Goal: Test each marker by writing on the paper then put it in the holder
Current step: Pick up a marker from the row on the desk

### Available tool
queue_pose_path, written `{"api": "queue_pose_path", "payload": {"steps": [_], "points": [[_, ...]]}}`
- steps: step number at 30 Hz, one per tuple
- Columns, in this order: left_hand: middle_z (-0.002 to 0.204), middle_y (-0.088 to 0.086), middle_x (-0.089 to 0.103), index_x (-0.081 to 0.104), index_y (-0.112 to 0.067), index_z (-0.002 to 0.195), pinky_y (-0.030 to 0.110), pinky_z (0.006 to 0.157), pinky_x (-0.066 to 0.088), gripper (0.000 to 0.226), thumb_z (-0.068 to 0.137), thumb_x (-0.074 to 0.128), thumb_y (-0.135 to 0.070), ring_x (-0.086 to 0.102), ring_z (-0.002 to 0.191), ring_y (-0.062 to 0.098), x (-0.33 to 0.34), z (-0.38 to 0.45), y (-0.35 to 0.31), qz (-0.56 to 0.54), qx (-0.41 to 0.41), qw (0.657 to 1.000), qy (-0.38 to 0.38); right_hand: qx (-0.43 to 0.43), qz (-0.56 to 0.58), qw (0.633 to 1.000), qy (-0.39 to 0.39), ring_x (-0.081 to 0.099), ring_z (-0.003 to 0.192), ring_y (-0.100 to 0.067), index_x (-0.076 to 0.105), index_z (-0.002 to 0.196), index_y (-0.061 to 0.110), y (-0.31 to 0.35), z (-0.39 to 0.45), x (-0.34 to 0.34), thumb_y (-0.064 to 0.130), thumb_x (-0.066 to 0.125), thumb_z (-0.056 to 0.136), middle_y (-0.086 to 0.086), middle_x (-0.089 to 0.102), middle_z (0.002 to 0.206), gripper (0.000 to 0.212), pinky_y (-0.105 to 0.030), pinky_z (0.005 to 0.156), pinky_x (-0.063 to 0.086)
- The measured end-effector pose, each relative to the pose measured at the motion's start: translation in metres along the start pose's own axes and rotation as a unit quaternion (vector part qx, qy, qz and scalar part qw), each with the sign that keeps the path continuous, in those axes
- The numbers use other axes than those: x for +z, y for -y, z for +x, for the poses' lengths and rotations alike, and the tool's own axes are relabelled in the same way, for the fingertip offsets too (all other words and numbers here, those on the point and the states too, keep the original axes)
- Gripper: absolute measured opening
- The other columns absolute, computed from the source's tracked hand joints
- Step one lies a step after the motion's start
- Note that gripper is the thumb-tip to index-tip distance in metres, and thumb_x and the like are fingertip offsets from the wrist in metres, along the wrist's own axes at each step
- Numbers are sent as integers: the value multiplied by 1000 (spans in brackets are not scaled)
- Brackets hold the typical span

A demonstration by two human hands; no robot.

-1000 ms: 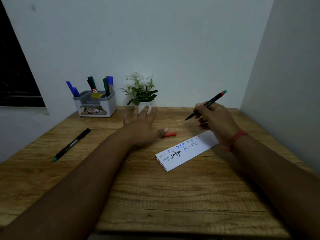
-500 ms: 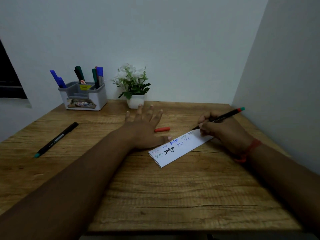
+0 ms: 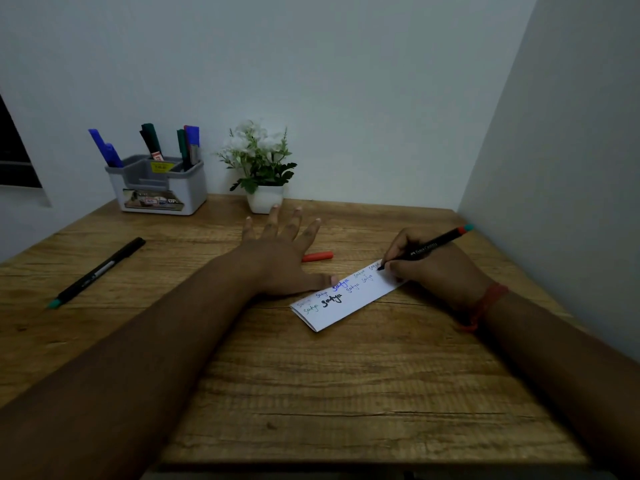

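Right hand (image 3: 436, 268) has come down from mid-air a second ago; the pen (image 3: 424, 248) tip now touches the far end of the paper (image 3: 349, 299), so the writing test of this one is under way. Fingers pinched around the barrel, heel of the hand on the table (image 3: 311, 393). Left hand (image 3: 280, 261) lies flat, fingers spread, thumb pressing the paper's near edge. Orange cap (image 3: 317, 256) lies just beyond that hand. Holder (image 3: 159, 188) sits well off to its left; another pen (image 3: 97, 271) waits there, untested.

paper (image 3: 346, 299): "Satya" repeated | pen (image 3: 424, 249): "FABER-CASTELL"
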State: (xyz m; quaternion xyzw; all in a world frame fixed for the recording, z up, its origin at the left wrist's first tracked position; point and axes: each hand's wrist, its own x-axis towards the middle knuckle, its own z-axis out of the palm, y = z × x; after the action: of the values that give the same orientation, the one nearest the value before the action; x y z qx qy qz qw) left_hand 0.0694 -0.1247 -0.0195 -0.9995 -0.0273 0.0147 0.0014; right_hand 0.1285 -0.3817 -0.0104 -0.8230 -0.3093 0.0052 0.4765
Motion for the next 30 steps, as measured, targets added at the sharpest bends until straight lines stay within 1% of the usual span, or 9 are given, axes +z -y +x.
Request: {"api": "queue_pose_path", "payload": {"steps": [2, 9, 12, 14, 17, 20, 23, 26, 30], "points": [[159, -5, -35, -25, -43, 150, 68, 113, -14, 116, 62, 26, -100, -37, 143, 28, 0, 1, 0, -1, 0, 1000, 2, 4, -7, 1000, 3, 71, 87, -11, 70, 79, 11, -1, 1, -1, -3, 70, 81, 3, 77, 85, 14, -25, 73, 55], [158, -5, -35, -25, -42, 151, 67, 113, -14, 116, 64, 26, -100, -36, 144, 28, 1, 1, 1, 0, 3, 1000, -1, 15, -19, 1000, 8, 71, 91, -13, 71, 81, 8, -3, 4, 0, 2, 73, 82, 1, 76, 88, 7, -28, 81, 56], [158, -5, -36, -26, -43, 150, 67, 113, -14, 116, 62, 24, -100, -36, 143, 28, 1, 1, 1, -2, 3, 1000, -1, 19, -15, 1000, 13, 71, 91, -13, 69, 81, 5, -2, 3, 0, 0, 72, 81, 0, 77, 88, 6, -32, 83, 57], [158, -5, -36, -25, -43, 150, 67, 113, -14, 117, 61, 24, -101, -36, 143, 28, 1, 1, 2, -4, 2, 1000, 0, 24, -15, 999, 16, 71, 92, -13, 68, 82, 3, -2, 3, 0, -2, 70, 81, -1, 77, 87, 6, -32, 85, 57], [158, -5, -36, -25, -43, 150, 67, 113, -14, 117, 62, 25, -101, -37, 143, 28, 1, 2, 2, -2, 2, 1000, 0, 18, -11, 1000, 22, 71, 91, -14, 68, 82, 2, -2, 3, 0, -4, 70, 82, -2, 77, 87, 6, -30, 83, 56], [158, -5, -36, -25, -44, 150, 66, 112, -15, 117, 62, 25, -101, -38, 142, 28, 2, 3, 2, -2, 3, 1000, 0, 16, 10, 1000, 8, 71, 89, -20, 68, 81, 0, -4, 4, 0, -5, 70, 82, -8, 77, 87, 5, -30, 77, 55], [158, -5, -35, -25, -44, 150, 67, 113, -14, 117, 61, 24, -102, -38, 142, 29, 3, 3, 3, -2, 4, 1000, -1, 21, 14, 1000, 0, 70, 87, -20, 66, 80, 1, -7, 6, 0, -4, 70, 82, -8, 76, 87, 6, -30, 76, 54], [159, -4, -35, -25, -43, 150, 67, 113, -14, 116, 62, 25, -101, -37, 143, 29, 2, 2, 2, 0, 5, 1000, -2, 26, 8, 1000, 6, 71, 91, -23, 66, 80, 2, -6, 6, 1, -2, 71, 81, -7, 77, 87, 6, -26, 75, 54], [159, -4, -35, -24, -42, 151, 67, 113, -14, 115, 64, 26, -100, -37, 143, 29, 1, 1, 1, -1, 3, 1000, 1, 27, 4, 1000, 9, 70, 93, -22, 66, 81, -1, -4, 5, 1, -2, 70, 82, -7, 76, 87, 5, -20, 73, 54]]}}
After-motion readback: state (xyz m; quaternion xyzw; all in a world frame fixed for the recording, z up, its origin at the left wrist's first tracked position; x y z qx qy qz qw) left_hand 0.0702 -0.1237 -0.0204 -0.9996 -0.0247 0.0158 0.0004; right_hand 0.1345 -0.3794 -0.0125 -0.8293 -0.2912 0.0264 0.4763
